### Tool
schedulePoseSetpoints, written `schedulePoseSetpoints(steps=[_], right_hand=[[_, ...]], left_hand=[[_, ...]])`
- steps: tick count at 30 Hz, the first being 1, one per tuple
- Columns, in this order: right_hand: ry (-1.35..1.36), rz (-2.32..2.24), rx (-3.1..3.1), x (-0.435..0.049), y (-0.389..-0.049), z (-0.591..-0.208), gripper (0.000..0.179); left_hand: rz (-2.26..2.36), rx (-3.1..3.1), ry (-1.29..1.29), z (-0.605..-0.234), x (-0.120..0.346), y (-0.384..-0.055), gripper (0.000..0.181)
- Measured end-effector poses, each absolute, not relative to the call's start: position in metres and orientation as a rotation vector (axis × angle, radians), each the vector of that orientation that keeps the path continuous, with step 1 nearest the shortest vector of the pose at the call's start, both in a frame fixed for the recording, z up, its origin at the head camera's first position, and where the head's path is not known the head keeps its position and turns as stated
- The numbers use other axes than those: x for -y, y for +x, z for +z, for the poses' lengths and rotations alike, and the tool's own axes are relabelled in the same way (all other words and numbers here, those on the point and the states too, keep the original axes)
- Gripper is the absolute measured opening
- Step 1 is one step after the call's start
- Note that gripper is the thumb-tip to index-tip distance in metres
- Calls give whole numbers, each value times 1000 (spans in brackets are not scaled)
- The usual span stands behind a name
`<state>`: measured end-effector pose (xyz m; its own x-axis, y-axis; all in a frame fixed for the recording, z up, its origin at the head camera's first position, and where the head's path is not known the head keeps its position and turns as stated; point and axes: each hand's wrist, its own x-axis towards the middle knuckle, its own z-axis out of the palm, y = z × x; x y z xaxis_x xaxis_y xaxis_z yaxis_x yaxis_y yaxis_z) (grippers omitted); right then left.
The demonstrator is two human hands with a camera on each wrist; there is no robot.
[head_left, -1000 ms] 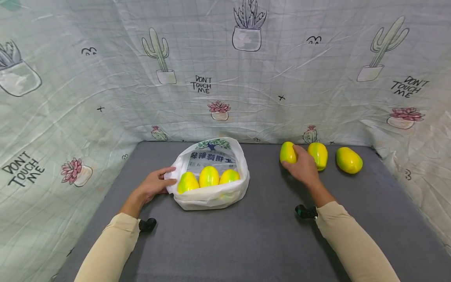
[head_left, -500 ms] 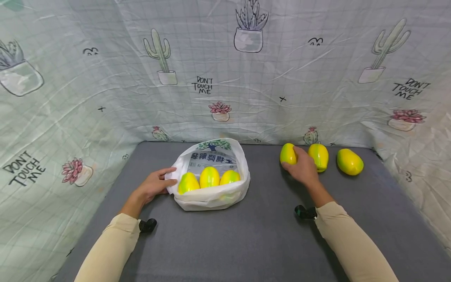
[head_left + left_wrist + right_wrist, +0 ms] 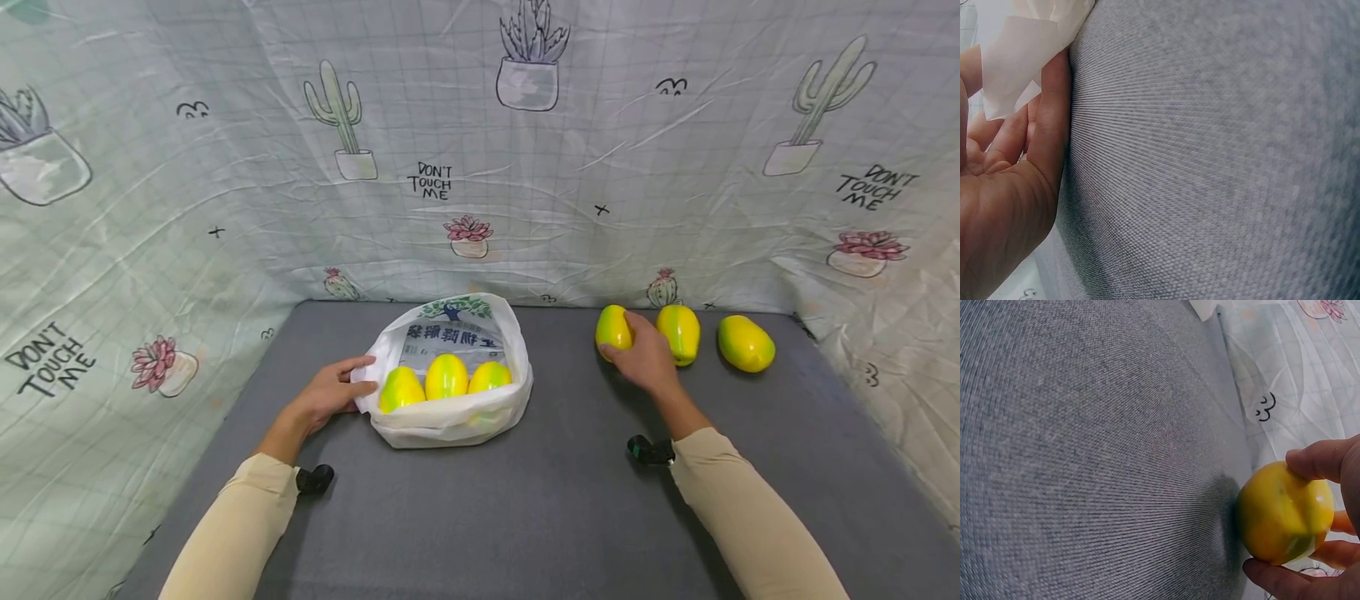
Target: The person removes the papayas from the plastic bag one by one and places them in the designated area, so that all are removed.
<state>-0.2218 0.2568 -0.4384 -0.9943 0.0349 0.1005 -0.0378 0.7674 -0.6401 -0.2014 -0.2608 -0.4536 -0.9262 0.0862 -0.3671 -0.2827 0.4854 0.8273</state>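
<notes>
A white plastic bag sits on the grey table with its mouth wide. Inside it, 3 oval yellow-green fruits show above the front rim. My left hand holds the bag's left edge; in the left wrist view a flap of the bag lies between thumb and fingers. Further right, my right hand grips another ridged yellow-green fruit, thumb on one side and fingers on the other. This fruit is close against the table in the right wrist view.
Right of my right hand, two more yellow-green fruits lie near the table's back edge. A printed cactus cloth hangs behind and along both sides. The grey table stretches between bag and right hand. Both wrists carry a small black camera.
</notes>
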Motion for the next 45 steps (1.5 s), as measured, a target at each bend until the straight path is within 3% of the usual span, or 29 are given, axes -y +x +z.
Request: schedulePoseSetpoints(steps=[16, 22, 45], right_hand=[[84, 835, 2877, -258, -214, -433, 82], [111, 760, 2784, -244, -203, -418, 75], [158, 1460, 2624, -181, -164, -391, 74]], left_hand=[[1419, -2387, -160, -452, 261, -199, 70], [1412, -2390, -137, -452, 261, -200, 71], [1427, -2370, -118, -449, 259, -198, 71]])
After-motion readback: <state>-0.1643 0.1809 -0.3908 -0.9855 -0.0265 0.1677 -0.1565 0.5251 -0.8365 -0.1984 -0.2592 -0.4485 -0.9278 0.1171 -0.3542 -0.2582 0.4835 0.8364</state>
